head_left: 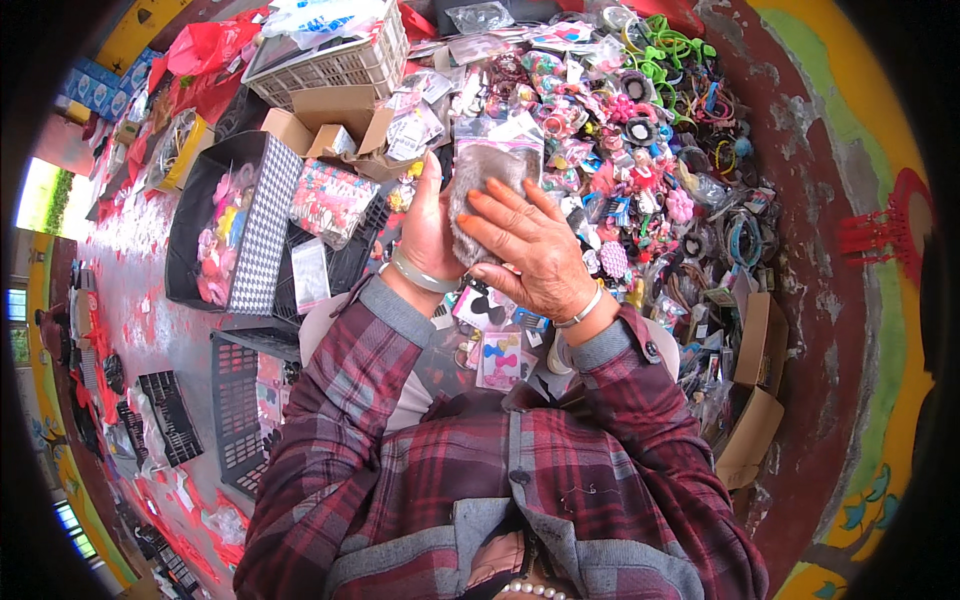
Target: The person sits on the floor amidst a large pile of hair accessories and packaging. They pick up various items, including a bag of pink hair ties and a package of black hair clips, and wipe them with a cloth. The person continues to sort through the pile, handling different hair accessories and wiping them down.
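Note:
A clear plastic bag with a grey-brown furry piece [478, 172] in it is held upright in front of me, over the heap. My left hand [428, 225] supports it from the left and behind, thumb pointing up; its other fingers are hidden by the bag. Across the front lies my right hand [530, 245], fingers stretched and slightly spread, pressing flat on the fur. Below my hands, near my lap, is a small clear packet with colourful bow shapes [500, 358]. A packet with black bow shapes [483, 306] lies just above it.
A big heap of bagged hair accessories [620, 160] spreads ahead and right, with green headbands [675, 50] at its far side. On the left stand a houndstooth fabric box [262, 225], an open cardboard box [375, 110], a white crate [340, 65] and a dark plastic basket [238, 400]. Cardboard flaps [752, 430] stand at right.

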Demonstrator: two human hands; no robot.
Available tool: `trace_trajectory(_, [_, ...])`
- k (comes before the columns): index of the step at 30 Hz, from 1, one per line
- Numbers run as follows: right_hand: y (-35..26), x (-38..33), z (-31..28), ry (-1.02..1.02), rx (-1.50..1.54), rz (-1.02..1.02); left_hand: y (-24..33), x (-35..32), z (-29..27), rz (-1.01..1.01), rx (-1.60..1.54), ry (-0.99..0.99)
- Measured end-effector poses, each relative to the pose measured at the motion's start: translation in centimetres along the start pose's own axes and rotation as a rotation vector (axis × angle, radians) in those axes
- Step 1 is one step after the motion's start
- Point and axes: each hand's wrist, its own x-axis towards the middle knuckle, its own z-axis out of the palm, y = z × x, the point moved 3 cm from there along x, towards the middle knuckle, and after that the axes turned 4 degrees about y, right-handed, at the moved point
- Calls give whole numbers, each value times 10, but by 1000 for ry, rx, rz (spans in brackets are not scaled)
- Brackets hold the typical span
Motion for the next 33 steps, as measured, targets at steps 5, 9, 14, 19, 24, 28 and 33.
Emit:
trace_trajectory(5, [1, 3, 14, -77, -29, -52, 1, 0, -10, 20, -26, 40])
trace_trajectory(9, [7, 6, 16, -2, -131, 46, -12, -6, -5, -103, -117, 17])
trace_trajectory(14, [20, 9, 12, 133, -162, 208, -22, -9, 6, -42, -4, -66])
trace_trajectory(19, [46, 0, 18, 320, -136, 365, -36, -3, -10, -53, 12, -46])
trace_trajectory(24, [27, -2, 28, 139, -137, 230, -16, 8, -16, 7, -77, 35])
trace_trajectory(28, [6, -6, 38, 4, -22, 90, 1, 11, -38, 35, 18, 118])
trace_trajectory(33, [18, -2, 32, 59, -60, 148, -19, -5, -11, -73, -172, -1])
